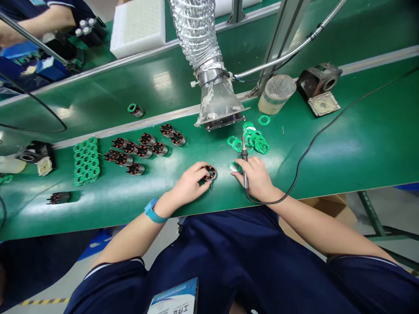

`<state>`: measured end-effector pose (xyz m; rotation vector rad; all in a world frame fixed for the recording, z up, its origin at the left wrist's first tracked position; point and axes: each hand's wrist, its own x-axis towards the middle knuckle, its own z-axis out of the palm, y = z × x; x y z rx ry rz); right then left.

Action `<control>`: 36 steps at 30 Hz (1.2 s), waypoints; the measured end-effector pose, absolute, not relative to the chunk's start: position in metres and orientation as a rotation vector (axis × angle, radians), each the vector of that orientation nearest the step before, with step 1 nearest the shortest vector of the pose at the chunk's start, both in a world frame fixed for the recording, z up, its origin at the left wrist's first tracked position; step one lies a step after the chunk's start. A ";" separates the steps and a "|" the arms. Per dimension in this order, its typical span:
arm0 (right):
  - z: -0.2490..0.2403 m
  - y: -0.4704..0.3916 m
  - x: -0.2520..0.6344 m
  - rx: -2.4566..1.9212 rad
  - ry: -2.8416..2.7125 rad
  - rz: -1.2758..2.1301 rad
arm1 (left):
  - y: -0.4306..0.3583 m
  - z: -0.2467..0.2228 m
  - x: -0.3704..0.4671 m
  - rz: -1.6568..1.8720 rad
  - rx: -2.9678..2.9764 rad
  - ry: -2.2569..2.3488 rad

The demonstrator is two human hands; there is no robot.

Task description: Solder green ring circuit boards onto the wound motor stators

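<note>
On the near side of the hood (220, 98), a coil (213, 173) is held at the table (334, 161) by the left hand (189, 184), its thumb and fingertips closed around the rim. To the right of it, also nearer than the hood, the iron (245, 158) is gripped in the right hand (260, 178), and a green ring (234, 166) seems to be pinched between that hand's thumb and forefinger.

Because both are carried by one hand, the ring could be dropped or tilted, or the iron swung, if the grip were shifted. The tip is aimed at the loose rings (260, 143) on the right side of the hood; whether they are touched cannot be told, but they could be scorched if it is hot and is lowered. The left fingers could be burned if the tip were brought across carelessly, and the coil's thin leads could be bent by its being turned in so close a hold.

Over the right wrist the cord (305, 152) is draped; by a snag, the iron could be tugged off line. Left of the hood, the upright pins of the grouped coils (147, 139) could be bent if the row were knocked by a sleeve or forearm.
</note>
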<state>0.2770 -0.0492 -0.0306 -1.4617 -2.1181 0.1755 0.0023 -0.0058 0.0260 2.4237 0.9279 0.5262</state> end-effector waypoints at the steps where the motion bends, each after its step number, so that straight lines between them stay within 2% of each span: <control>1: -0.030 -0.049 0.276 -1.457 -2.120 0.186 | -0.014 0.019 0.002 0.538 2.395 0.943; 6: -0.029 -0.047 0.276 -1.435 -2.123 0.247 | -0.034 -0.015 0.010 0.769 2.087 1.244; 9: -0.030 -0.043 0.277 -1.380 -2.166 0.301 | -0.031 -0.017 0.013 0.860 2.032 1.311; 14: -0.031 -0.036 0.280 -1.321 -2.199 0.315 | -0.010 0.015 0.007 0.585 2.016 1.066; 19: -0.031 -0.034 0.279 -1.310 -2.197 0.362 | 0.005 0.033 0.013 0.381 2.000 1.128; 26: -0.023 -0.040 0.282 -1.288 -2.102 0.349 | 0.008 0.028 0.027 0.390 2.133 1.083; 36: 0.004 -0.082 0.309 -1.223 -1.678 0.590 | 0.022 0.021 0.031 0.489 1.992 0.899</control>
